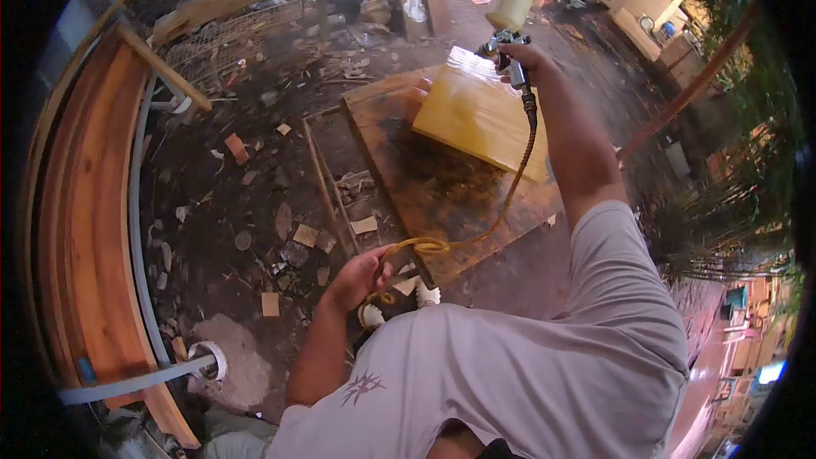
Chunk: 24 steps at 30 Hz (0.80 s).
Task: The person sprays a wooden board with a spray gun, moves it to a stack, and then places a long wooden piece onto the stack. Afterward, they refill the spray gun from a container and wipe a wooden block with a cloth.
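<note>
My right hand (529, 59) is wrapped round the handle of a spray gun (507, 41), whose pale yellow cup (512, 4) sits on top. The gun is above the far right edge of a glossy, yellowish wooden panel (476, 115). That panel rests on a stained wooden tabletop (391, 149), and a small blurred thing shows at its left edge. From the gun's handle a yellow air hose (429, 245) runs down across the tabletop and loops near its close corner. My left hand (361, 276) is closed on the hose, low beside that corner.
Long reddish-brown boards (98, 221) stand at the left beside a grey pipe (140, 229). Wood offcuts (306, 235) and rubble litter the dark ground. A white pipe end (210, 360) is at lower left. A slanting pole (693, 85) and foliage are on the right.
</note>
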{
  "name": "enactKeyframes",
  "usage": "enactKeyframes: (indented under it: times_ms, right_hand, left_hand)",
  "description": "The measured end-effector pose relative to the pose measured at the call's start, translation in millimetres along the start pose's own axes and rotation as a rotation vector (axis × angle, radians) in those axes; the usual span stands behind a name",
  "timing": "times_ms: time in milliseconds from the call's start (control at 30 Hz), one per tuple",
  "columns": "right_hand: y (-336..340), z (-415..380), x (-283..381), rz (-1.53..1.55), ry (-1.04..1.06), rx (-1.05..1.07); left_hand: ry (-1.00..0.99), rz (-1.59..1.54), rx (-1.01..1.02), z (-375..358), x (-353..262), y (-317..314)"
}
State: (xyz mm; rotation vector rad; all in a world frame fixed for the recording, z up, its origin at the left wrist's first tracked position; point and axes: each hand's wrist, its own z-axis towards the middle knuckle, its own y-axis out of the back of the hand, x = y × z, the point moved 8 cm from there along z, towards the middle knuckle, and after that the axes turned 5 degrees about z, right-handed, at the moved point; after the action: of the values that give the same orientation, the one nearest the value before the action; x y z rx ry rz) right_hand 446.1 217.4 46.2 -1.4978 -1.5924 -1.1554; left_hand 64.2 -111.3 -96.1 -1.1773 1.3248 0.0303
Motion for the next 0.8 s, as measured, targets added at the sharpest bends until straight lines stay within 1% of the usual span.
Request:
enactKeyframes:
  times_ms: [67, 167, 233, 267, 400, 500, 567, 633, 667, 700, 767, 800]
  right_hand:
    - [-12.7, 9.1, 2.6, 0.006, -0.021, 0.040]
    - [-29.7, 20.1, 10.3, 0.062, 0.026, 0.095]
    - [-43.9, 32.1, 17.0, 0.276, 0.106, 0.212]
    - [-47.4, 32.6, 20.3, 0.320, 0.165, 0.297]
    - [-67.1, 16.0, 32.8, 0.343, 0.209, 0.351]
    - [-68.8, 0.1, 32.4, 0.392, 0.185, 0.319]
    - [-69.3, -5.7, 26.1, 0.362, 0.169, 0.299]
    - [-64.7, -5.2, 15.5, 0.298, 0.141, 0.144]
    - [-66.0, -6.0, 11.2, 0.282, 0.100, 0.121]
    - [-65.2, -11.7, 11.4, 0.283, 0.105, 0.115]
    - [-54.5, -25.0, 3.1, 0.167, 0.060, 0.029]
    - [-48.8, -31.3, -0.9, 0.176, 0.058, -0.002]
  left_hand:
    - [-0.007, 0.044, -0.032, -4.0, -2.8, 5.7]
    - [-0.023, 0.038, -0.052, -10.4, -11.4, 7.8]
    - [-0.033, 0.026, -0.066, -13.7, -11.6, 13.7]
    - [-0.041, 0.016, -0.073, -15.4, -11.4, 16.7]
    - [-0.028, 0.018, -0.088, -25.6, -14.2, 24.7]
    - [0.001, 0.023, -0.080, -30.7, -15.0, 28.1]
    - [-0.002, 0.031, -0.016, -33.4, -21.1, 21.6]
    - [0.015, 0.050, 0.006, -35.4, -19.9, 22.8]
    - [0.025, 0.064, 0.015, -36.9, -18.9, 23.4]
    - [0.025, 0.068, 0.022, -39.0, -19.1, 22.4]
    - [0.005, 0.098, 0.074, -44.3, -21.1, 17.3]
    - [0.012, 0.099, 0.083, -47.9, -19.2, 19.5]
